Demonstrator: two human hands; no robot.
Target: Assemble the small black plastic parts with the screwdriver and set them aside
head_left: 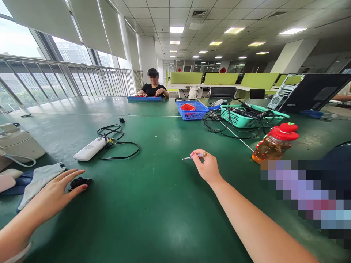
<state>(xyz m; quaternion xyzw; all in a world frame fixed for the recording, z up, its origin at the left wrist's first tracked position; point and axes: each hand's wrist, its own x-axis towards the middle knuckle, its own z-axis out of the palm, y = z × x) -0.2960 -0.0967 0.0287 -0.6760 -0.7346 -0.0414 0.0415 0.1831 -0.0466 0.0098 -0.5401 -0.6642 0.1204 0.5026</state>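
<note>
left hand: red thumbnail, pale wristband | right hand: red nails | forearms: bare

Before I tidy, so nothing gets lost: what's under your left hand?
A black part shows between thumb and fingers of the left hand, a pale cloth along the hand's outer edge. What the palm covers can't be seen.

the table is green, the power bank white. right of the power bank are a yellowish screwdriver handle, red bottle lid, blue basket and turquoise basket.
</note>
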